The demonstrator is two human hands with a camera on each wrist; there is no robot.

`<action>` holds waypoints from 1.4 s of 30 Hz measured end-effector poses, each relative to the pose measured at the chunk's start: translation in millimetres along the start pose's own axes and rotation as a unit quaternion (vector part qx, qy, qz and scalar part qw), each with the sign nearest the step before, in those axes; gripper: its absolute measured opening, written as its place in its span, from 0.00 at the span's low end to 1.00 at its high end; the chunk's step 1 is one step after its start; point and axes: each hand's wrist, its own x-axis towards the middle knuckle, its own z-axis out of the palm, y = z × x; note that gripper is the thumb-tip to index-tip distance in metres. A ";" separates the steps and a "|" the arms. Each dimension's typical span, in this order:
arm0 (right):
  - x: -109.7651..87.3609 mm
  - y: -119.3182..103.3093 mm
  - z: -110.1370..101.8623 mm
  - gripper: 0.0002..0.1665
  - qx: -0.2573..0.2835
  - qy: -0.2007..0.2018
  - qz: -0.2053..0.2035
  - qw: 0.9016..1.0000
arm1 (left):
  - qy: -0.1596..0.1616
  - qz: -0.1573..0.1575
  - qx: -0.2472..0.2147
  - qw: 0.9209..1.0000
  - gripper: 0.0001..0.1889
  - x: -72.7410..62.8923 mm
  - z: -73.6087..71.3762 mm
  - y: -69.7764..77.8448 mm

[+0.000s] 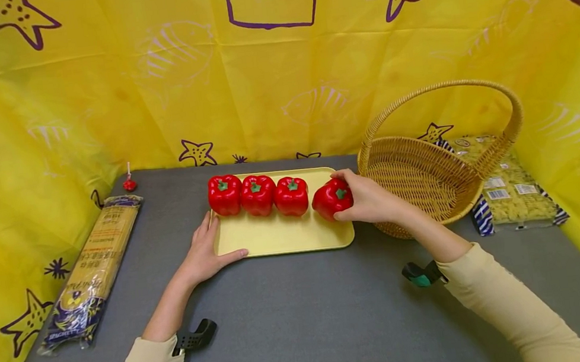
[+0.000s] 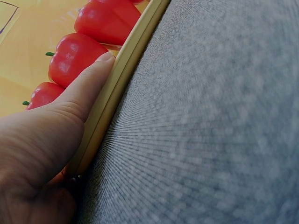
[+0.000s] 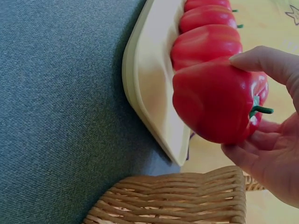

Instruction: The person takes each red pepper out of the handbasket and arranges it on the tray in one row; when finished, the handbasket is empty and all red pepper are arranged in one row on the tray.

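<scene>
Three red bell peppers [image 1: 257, 195] with green stems stand in a row along the back of a pale yellow tray [image 1: 275, 239]. My right hand [image 1: 367, 196] grips another red bell pepper [image 1: 332, 199] between thumb and fingers, over the tray's right end; a gap separates it from the row. In the right wrist view, that pepper [image 3: 215, 100] shows its stem turned toward the palm. My left hand [image 1: 204, 253] holds the tray's front left corner, the thumb [image 2: 93, 77] along the front rim and the fingers at the left side.
A wicker basket [image 1: 424, 183] with a tall handle stands right of the tray, close to my right forearm. Behind it lies a bag of pasta [image 1: 520, 196]. Packed spaghetti [image 1: 93, 269] and a small red item [image 1: 130, 184] lie left. Yellow cloth [image 1: 268, 88] encloses the grey table.
</scene>
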 end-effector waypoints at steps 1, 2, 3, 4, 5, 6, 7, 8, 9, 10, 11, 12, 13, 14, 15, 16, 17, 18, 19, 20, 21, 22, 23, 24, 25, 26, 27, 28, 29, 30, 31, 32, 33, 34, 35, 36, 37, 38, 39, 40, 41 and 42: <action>0.8 -0.3 0.2 0.49 -0.005 -0.002 -0.001 1.000 | 0.000 0.000 -0.001 1.000 0.60 -0.3 -0.1 0.3; 1.5 -0.2 0.3 0.49 -0.013 -0.003 -0.005 1.000 | 0.000 0.000 -0.001 1.000 0.60 -0.6 -0.1 0.5; 2.1 -0.1 0.3 0.48 -0.019 -0.005 -0.009 1.000 | 0.000 -0.001 -0.002 1.000 0.60 -0.8 -0.1 0.5; 2.7 -0.1 0.3 0.48 -0.024 -0.007 -0.014 1.000 | -0.001 -0.001 -0.002 1.000 0.60 -1.2 -0.2 0.6; 3.4 0.1 0.3 0.48 -0.030 -0.008 -0.018 0.999 | -0.001 -0.002 -0.003 1.000 0.60 -1.6 -0.4 0.9; 4.1 0.4 0.5 0.48 -0.035 -0.009 -0.024 0.999 | -0.001 -0.002 -0.003 1.000 0.60 -1.8 -0.5 1.1; 4.9 1.0 0.8 0.49 -0.037 -0.010 -0.028 0.999 | -0.002 -0.002 -0.003 1.000 0.60 -1.9 -0.5 1.0; 5.8 1.5 1.2 0.49 -0.039 -0.010 -0.030 0.999 | -0.002 -0.003 -0.003 1.000 0.60 -1.9 -0.4 0.8; 6.7 2.0 1.7 0.49 -0.038 -0.011 -0.030 0.999 | -0.001 -0.003 -0.003 1.000 0.60 -2.1 -0.5 1.1; 7.7 2.5 2.2 0.49 -0.037 -0.011 -0.031 0.999 | -0.001 -0.003 -0.003 1.000 0.60 -2.3 -0.6 1.3; 8.7 3.1 2.7 0.49 -0.036 -0.012 -0.031 0.999 | -0.001 -0.003 -0.004 1.000 0.60 -2.4 -0.6 1.5; 9.7 3.7 3.4 0.49 -0.035 -0.013 -0.030 0.999 | -0.001 -0.003 -0.005 1.000 0.60 -2.2 -0.5 1.4; 10.7 4.4 4.1 0.50 -0.034 -0.014 -0.029 0.999 | 0.000 -0.002 -0.005 1.000 0.60 -2.3 -0.5 1.4; 11.7 5.1 4.7 0.50 -0.032 -0.016 -0.029 0.999 | 0.000 0.000 -0.005 1.000 0.60 -2.2 -0.4 1.4; 12.4 5.6 5.4 0.50 -0.029 -0.018 -0.030 0.999 | 0.001 0.001 -0.005 1.000 0.60 -2.1 -0.3 1.4; 13.4 6.3 6.0 0.50 -0.027 -0.019 -0.029 0.999 | 0.001 0.002 -0.005 1.000 0.60 -2.0 -0.2 1.3; 14.1 6.7 6.5 0.50 -0.025 -0.019 -0.028 0.999 | 0.001 0.003 -0.005 1.000 0.60 -1.9 -0.1 1.3; 14.8 7.2 7.0 0.50 -0.024 -0.019 -0.029 0.999 | 0.002 0.004 -0.004 1.000 0.60 -1.9 0.0 1.3; 15.4 7.6 7.4 0.50 -0.022 -0.019 -0.031 0.999 | 0.003 0.004 -0.004 1.000 0.60 -1.8 0.0 1.4; 15.7 7.9 7.8 0.49 -0.021 -0.018 -0.034 0.999 | 0.003 0.005 -0.004 1.000 0.60 -1.7 0.1 1.5; 16.1 8.1 8.0 0.49 -0.020 -0.017 -0.036 0.999 | 0.004 0.005 -0.004 1.000 0.60 -1.6 0.0 1.5; 16.4 8.2 8.1 0.49 -0.020 -0.015 -0.038 0.999 | 0.003 0.004 -0.003 1.000 0.60 -1.7 -0.1 1.6; 16.6 8.3 8.2 0.48 -0.020 -0.013 -0.042 0.999 | 0.003 0.004 -0.002 1.000 0.60 -1.7 -0.1 1.7; 16.8 8.6 8.4 0.48 -0.020 -0.011 -0.046 0.999 | 0.003 0.003 0.000 1.000 0.60 -1.6 -0.2 1.5; 16.7 8.3 8.3 0.48 -0.022 -0.009 -0.048 0.999 | 0.002 0.002 -0.002 1.000 0.60 -1.8 -0.5 2.0; 16.6 8.2 8.3 0.48 -0.023 -0.008 -0.052 0.998 | 0.002 0.001 -0.003 1.000 0.60 -2.0 -0.6 2.2; 16.4 8.0 8.2 0.48 -0.023 -0.006 -0.054 0.998 | 0.002 -0.001 -0.004 1.000 0.60 -2.2 -0.8 2.5; 16.1 7.9 8.2 0.48 -0.024 -0.005 -0.057 0.998 | 0.002 -0.002 -0.007 1.000 0.60 -2.4 -0.9 2.9; 15.7 7.8 8.3 0.49 -0.025 -0.003 -0.059 0.998 | 0.002 -0.002 -0.009 1.000 0.60 -2.7 -1.1 3.2; 15.3 7.8 8.4 0.49 -0.026 -0.002 -0.061 0.998 | 0.002 -0.003 -0.012 1.000 0.60 -3.0 -1.2 3.6; 14.8 7.8 8.6 0.49 -0.026 0.000 -0.063 0.998 | 0.004 -0.003 -0.013 1.000 0.60 -3.6 -1.3 4.3; 14.6 8.2 8.9 0.49 -0.027 0.001 -0.066 0.997 | 0.005 -0.003 -0.013 1.000 0.60 -3.6 -1.2 4.1; 14.2 8.5 9.2 0.49 -0.028 0.002 -0.067 0.997 | 0.006 -0.003 -0.013 1.000 0.60 -3.7 -1.2 4.1; 13.7 8.4 9.4 0.49 -0.029 0.003 -0.067 0.997 | 0.006 -0.003 -0.012 1.000 0.60 -3.8 -1.3 4.2; 13.3 8.5 9.7 0.49 -0.030 0.003 -0.067 0.997 | 0.006 -0.002 -0.012 1.000 0.60 -3.9 -1.4 4.3; 12.8 8.5 9.9 0.50 -0.031 0.003 -0.066 0.997 | 0.006 -0.003 -0.012 1.000 0.61 -3.8 -1.4 4.2; 12.4 8.5 10.2 0.50 -0.031 0.003 -0.065 0.997 | 0.006 -0.003 -0.011 1.000 0.61 -3.8 -1.4 3.9; 12.0 8.2 10.2 0.50 -0.031 0.002 -0.063 0.997 | 0.005 -0.004 -0.013 1.000 0.61 -3.7 -1.6 3.9; 11.5 7.9 10.2 0.51 -0.031 0.002 -0.061 0.998 | 0.004 -0.004 -0.012 1.000 0.61 -3.6 -1.7 3.9; 11.2 7.3 10.1 0.51 -0.030 0.003 -0.059 0.998 | 0.003 -0.004 -0.012 1.000 0.60 -3.7 -1.7 3.8; 11.2 7.3 10.2 0.51 -0.029 0.005 -0.059 0.998 | 0.002 -0.004 -0.012 1.000 0.61 -3.7 -1.8 3.9; 11.2 7.1 10.2 0.51 -0.027 0.007 -0.058 0.998 | 0.001 -0.005 -0.011 1.000 0.60 -3.7 -1.7 3.8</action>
